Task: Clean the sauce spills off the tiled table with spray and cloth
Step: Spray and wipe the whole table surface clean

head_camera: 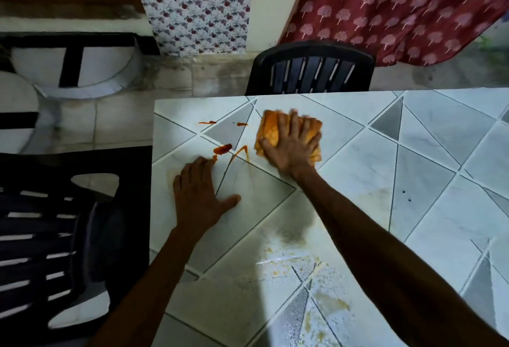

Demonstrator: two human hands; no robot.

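**Inspector:** Table condition?
**Officer:** The tiled table (413,181) showed wet, yellowish smears towards its near edge.
**Inspector:** Hands?
**Officer:** The left hand (197,192) lay flat on the tiles, fingers extended, holding nothing. The right hand (289,145), fingers spread wide, pressed the orange cloth (271,126) onto the tabletop near the far edge.
**Inspector:** Spills?
**Officer:** Red sauce spills (223,149) lay left of the cloth, just beyond the left fingertips.

Cloth (271,129) on table (413,181), spills (222,149) left
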